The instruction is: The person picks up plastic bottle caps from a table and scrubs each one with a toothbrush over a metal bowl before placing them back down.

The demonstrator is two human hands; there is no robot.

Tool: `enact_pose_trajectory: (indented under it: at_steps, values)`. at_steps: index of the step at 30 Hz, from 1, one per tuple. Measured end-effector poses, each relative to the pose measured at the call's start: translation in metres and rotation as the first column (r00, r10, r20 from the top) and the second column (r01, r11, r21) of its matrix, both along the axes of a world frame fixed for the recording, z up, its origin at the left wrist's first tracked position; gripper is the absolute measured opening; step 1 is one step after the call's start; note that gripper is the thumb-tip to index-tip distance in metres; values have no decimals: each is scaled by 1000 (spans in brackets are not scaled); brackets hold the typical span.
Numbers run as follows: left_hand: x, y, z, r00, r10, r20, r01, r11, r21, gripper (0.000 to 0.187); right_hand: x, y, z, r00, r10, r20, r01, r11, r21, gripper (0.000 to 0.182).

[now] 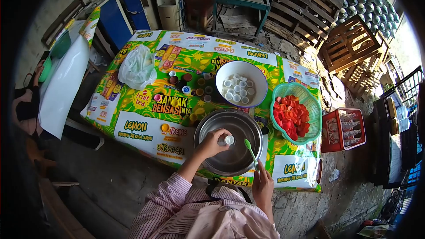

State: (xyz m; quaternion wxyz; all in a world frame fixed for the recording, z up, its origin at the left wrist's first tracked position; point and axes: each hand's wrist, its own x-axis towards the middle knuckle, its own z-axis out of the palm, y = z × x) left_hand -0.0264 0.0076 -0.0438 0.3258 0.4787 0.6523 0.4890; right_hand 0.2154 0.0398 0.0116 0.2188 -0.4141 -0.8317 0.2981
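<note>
Left hand (214, 144) over the steel basin (225, 164), fingers closed round a small white container (229, 140), its round end facing up. Right hand (263, 182), lower and to the right, grips the green brush (251, 154) by its handle. Brush's long axis runs forward and leftward from that hand; its head sits just right of the container, apart, nearer the left fingertips.

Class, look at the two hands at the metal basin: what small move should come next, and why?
Probably the right hand should bring the green brush to the small white piece in the left hand. The left hand holds that piece over the metal basin, and the brush head is nearby, with a visible gap between them.
</note>
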Motion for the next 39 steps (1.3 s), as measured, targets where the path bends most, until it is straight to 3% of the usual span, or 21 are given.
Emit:
enact_pose_trajectory:
  at_steps: [2,4,5,6,8,14,18,20,21,22,24,26,29,32,34,36,39]
  values:
    - [3,-3,7,999,16,-42,-17,1000,-18,36,-4,1,-4,999,15,51,-15,1000,8,43]
    - [5,-5,8,998,1,70,-1,1000,8,36,-10,2,-3,996,50,75,-52,998,18,48]
    - [4,-5,2,975,-39,220,29,998,48,37,-13,2,-1,993,69,99,-72,997,23,50]
    - [2,-6,0,964,-77,255,64,996,57,37,-15,2,1,993,60,105,-61,998,13,50]
    - [5,-8,-4,877,-89,473,27,990,137,40,-19,1,4,991,104,81,-103,995,-13,50]
    - [1,-14,-2,845,-118,521,80,992,95,39,-19,4,-5,980,152,128,-157,987,25,49]
    - [3,-11,-3,864,-58,500,43,998,40,35,-24,-3,-5,984,159,84,-154,986,-58,48]
    - [0,-9,-4,868,-46,495,30,999,39,34,-30,-5,0,990,140,-20,-138,922,-363,47]
    - [0,-8,-4,870,-52,490,33,998,47,34,-30,-4,-7,985,112,-131,-158,894,-419,45]
    - [-1,-7,-4,879,-49,474,30,998,48,32,-30,-4,-5,984,113,-137,-160,898,-409,45]
    - [-3,-5,-3,892,-48,449,27,998,53,31,-30,-3,0,978,39,-203,-151,805,-573,45]
    - [-4,-6,-7,870,-55,490,47,998,29,30,-24,0,-6,971,83,-225,-184,860,-476,46]
    - [-4,-8,-15,842,-70,535,100,995,-27,27,-22,7,1,988,153,26,-150,984,-98,53]
    - [-3,-6,-13,778,-77,623,172,981,-93,38,-22,9,7,974,147,172,-153,988,24,54]
    - [-5,-6,-13,629,-4,778,260,944,-205,44,-22,9,7,967,143,209,-157,986,51,53]
    - [-4,-2,-12,663,15,748,248,939,-238,47,-25,7,12,950,139,280,-153,988,29,50]
    - [-4,2,-13,705,20,709,252,927,-277,45,-26,2,11,970,137,199,-134,991,-29,48]
